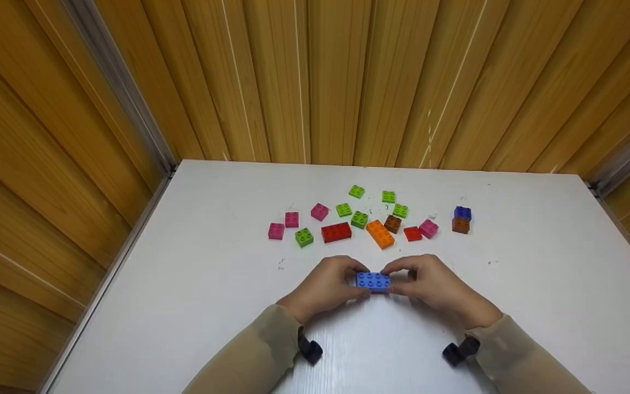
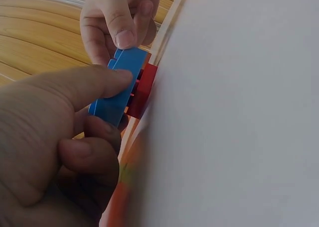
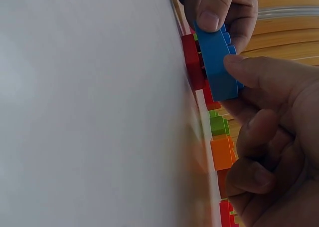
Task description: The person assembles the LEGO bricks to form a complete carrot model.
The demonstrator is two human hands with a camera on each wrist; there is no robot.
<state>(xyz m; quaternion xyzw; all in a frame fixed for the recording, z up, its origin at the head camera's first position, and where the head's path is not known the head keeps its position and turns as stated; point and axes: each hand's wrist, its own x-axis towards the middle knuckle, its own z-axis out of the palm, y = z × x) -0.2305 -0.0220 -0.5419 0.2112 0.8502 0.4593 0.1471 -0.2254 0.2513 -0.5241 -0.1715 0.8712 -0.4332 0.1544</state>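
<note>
Blue brick [image 1: 373, 280], hard plastic by its look, sits just ahead of the person over a red brick [image 2: 144, 90], a gap showing between. Left hand [image 1: 326, 284] and right hand [image 1: 436, 284] pinch its long sides at the nine and three o'clock ends, a sound hold; I'd judge it light, stiff, slightly slick. White table [image 1: 140, 317] gives room at three and nine. Beyond, an orange brick [image 1: 380, 234] lies near twelve, a blue-and-brown pair [image 1: 461, 223] at two, then the wooden wall [image 1: 337, 82].

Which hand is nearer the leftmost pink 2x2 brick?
Left. The left hand is right of the pink 2x2 brick, on its near side; the right hand is farther right, past the blue 2x4 brick.
</note>
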